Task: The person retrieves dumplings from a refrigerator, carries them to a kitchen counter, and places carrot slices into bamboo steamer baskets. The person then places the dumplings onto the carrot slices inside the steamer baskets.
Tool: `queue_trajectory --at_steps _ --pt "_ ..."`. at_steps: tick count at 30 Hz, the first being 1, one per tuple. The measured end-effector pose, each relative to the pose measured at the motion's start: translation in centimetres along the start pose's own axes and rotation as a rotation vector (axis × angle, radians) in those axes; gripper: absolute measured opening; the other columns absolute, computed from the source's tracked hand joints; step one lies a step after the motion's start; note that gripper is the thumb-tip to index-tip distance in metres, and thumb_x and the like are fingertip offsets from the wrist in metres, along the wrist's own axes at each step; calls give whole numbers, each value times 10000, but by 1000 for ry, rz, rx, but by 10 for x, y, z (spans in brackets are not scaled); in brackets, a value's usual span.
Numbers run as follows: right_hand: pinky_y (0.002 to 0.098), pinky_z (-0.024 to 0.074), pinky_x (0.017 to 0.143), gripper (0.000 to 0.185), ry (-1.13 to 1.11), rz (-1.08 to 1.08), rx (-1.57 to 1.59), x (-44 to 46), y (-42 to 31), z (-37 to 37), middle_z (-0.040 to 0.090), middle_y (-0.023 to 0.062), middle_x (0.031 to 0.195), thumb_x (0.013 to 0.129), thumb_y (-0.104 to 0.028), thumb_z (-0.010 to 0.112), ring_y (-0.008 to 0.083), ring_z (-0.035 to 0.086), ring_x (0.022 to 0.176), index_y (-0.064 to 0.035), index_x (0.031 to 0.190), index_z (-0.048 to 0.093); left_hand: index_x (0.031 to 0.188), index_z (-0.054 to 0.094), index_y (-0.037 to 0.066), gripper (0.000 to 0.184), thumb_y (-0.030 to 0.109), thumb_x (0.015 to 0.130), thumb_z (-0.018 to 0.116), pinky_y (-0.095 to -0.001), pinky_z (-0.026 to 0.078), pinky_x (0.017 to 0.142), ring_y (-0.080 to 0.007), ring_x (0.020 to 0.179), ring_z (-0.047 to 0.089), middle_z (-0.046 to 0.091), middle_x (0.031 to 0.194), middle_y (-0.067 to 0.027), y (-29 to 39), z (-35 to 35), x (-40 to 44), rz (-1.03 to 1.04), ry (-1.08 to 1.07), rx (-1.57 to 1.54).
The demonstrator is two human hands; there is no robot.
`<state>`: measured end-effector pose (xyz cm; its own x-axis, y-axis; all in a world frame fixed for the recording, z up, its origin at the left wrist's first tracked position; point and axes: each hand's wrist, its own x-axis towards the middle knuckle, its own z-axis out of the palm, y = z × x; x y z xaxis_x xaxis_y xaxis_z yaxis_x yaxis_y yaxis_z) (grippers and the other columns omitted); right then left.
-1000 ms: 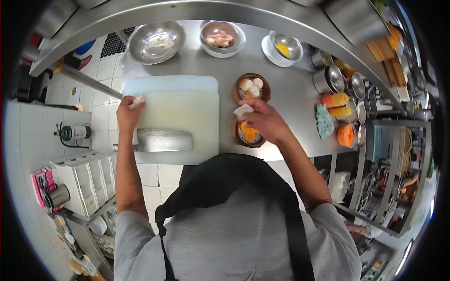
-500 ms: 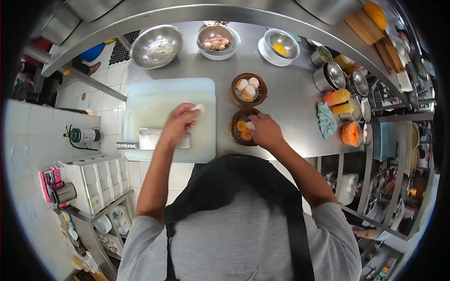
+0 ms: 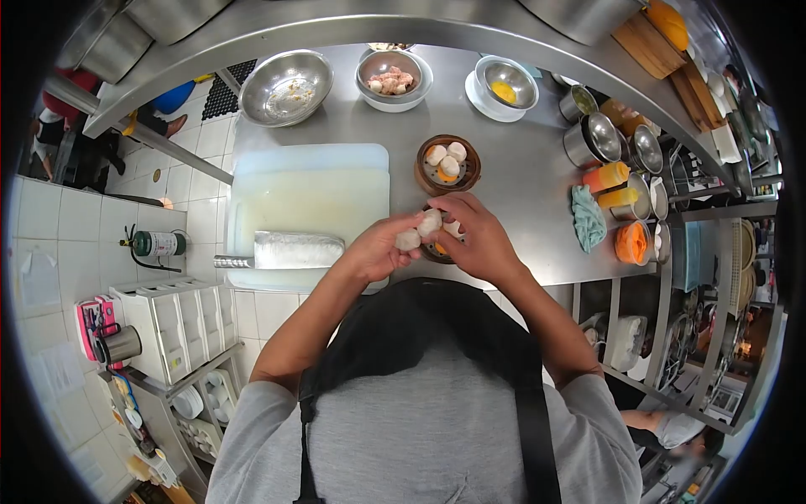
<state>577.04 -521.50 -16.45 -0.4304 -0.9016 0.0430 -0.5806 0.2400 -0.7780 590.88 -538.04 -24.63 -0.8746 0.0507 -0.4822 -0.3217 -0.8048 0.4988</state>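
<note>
Over the nearer bamboo steamer [image 3: 430, 256], my two hands meet. My left hand [image 3: 375, 249] holds two pale, whitish dumplings, one [image 3: 408, 240] low against its fingers and another dumpling [image 3: 430, 223] above it. The fingers of my right hand [image 3: 483, 239] close around that upper dumpling. Behind the fingers, the steamer shows a white dumpling [image 3: 453, 228] and a bit of orange slice; the hands cover most of it. Just beyond stands a second bamboo steamer [image 3: 473, 175] with several white dumplings and orange slices inside.
A cleaver [image 3: 298, 250] lies on the white cutting board [image 3: 311, 160] at the left. Steel bowls, one with pinkish filling [image 3: 390, 81] and one with yellow liquid [image 3: 504, 91], stand at the back. Sauce bottles [image 3: 606, 176] and a green cloth [image 3: 588, 218] sit at the right.
My left hand has moved right from above the cutting board to the nearer steamer, bringing dumplings. My right hand has lifted from inside that steamer and met the left.
</note>
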Motion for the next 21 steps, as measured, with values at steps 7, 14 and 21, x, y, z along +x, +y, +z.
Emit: queue_trajectory --at_steps 7,14,21 --pt "392 576 874 441 128 -124 -197 -13 17 11 669 137 1149 841 -202 841 321 701 999 -80 1229 672 1077 683 90 409 487 1043 588 -191 400 502 -90 670 636 705 937 -25 -3 7 8 -45 68 261" --pt "316 565 821 325 23 213 231 -13 31 14 662 92 1103 873 -143 818 173 686 934 -54 1158 692 995 674 101 418 498 1058 559 -223 402 518 -110 656 631 682 898 -14 4 -3 19 -95 21 424" --pt "281 546 832 285 137 378 528 -13 60 36 686 39 1053 950 -120 737 111 666 927 -4 1198 657 1000 721 79 324 393 1025 642 -222 439 597 -91 728 651 712 951 -14 -13 -8 28 160 81 640"
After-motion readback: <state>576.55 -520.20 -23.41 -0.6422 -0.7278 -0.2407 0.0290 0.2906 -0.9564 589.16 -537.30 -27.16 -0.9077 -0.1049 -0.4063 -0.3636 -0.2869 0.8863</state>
